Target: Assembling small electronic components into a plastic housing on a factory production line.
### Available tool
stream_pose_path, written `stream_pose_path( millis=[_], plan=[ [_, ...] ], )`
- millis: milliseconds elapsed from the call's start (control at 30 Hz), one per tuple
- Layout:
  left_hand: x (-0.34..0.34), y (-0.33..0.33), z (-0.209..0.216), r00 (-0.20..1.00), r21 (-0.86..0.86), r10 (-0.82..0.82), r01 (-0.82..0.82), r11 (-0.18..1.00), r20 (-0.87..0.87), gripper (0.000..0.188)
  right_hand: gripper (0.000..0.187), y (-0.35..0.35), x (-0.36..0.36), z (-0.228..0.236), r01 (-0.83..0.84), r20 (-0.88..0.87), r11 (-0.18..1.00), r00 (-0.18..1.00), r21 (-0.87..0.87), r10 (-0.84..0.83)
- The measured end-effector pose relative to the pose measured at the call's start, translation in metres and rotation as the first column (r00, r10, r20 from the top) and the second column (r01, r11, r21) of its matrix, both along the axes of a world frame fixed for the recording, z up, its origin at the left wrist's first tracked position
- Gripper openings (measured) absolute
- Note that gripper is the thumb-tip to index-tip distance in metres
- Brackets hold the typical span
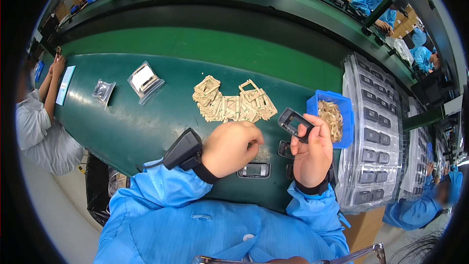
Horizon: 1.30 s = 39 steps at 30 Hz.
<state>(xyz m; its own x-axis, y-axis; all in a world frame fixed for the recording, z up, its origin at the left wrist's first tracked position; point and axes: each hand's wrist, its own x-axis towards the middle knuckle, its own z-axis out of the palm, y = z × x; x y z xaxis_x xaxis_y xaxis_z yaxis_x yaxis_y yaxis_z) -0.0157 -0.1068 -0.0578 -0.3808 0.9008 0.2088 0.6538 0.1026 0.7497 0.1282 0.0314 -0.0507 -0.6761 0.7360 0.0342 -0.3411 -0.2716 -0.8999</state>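
In my right hand (315,154), raised over the table, is a small black device housing (288,118) with a rectangular window, pinched between thumb and fingers. My left hand (230,147) hovers left of it with the fingers curled in and the back of the hand up; whatever it pinches, if anything, is hidden. Below, a similar housing (254,170) lies on the green table, with another dark housing (285,149) beside my right hand and one more partly hidden by that wrist. Ahead of my hands is a heap of tan rectangular frame-shaped pieces (232,107).
A blue bin (346,117) of tan scraps stands right of my right hand. Beyond it are stacked clear trays (369,137) of dark housings. Bagged parts (145,82) and a smaller clear bag (103,90) lie at left. A person (44,122) sits at the left end.
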Motion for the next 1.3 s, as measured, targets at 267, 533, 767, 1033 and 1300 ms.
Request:
stream_pose_path(
  millis=[267,533,767,1033,1300],
  plan=[
    [0.012,0.004,0.026,0.717,0.263,-0.081,-0.146,0.954,0.692,0.037,0.023,-0.018,0.004,-0.004,-0.124,0.045,0.985,0.992,0.12,0.119],
    [0.012,-0.001,0.021,0.817,0.4,-0.217,-0.018,0.916,0.534,0.03,0.02,-0.03,0.007,-0.016,-0.125,-0.065,0.914,0.985,0.387,0.162],
    [0.016,-0.002,0.009,0.77,0.398,-0.246,-0.012,0.917,0.589,0.024,0.024,-0.029,0.01,-0.015,-0.102,-0.121,0.936,0.981,0.337,0.15],
    [0.008,0.006,0.013,0.986,0.413,0.006,0.063,0.909,-0.165,0.017,0.02,-0.029,0.003,-0.006,-0.092,-0.03,0.992,0.995,0.091,0.095],
    [0.002,0.008,0.023,0.858,0.324,0.008,0.186,0.928,-0.514,0.027,0.022,-0.02,0.008,-0.004,-0.305,0.104,0.912,0.952,0.275,0.287]
  ],
)
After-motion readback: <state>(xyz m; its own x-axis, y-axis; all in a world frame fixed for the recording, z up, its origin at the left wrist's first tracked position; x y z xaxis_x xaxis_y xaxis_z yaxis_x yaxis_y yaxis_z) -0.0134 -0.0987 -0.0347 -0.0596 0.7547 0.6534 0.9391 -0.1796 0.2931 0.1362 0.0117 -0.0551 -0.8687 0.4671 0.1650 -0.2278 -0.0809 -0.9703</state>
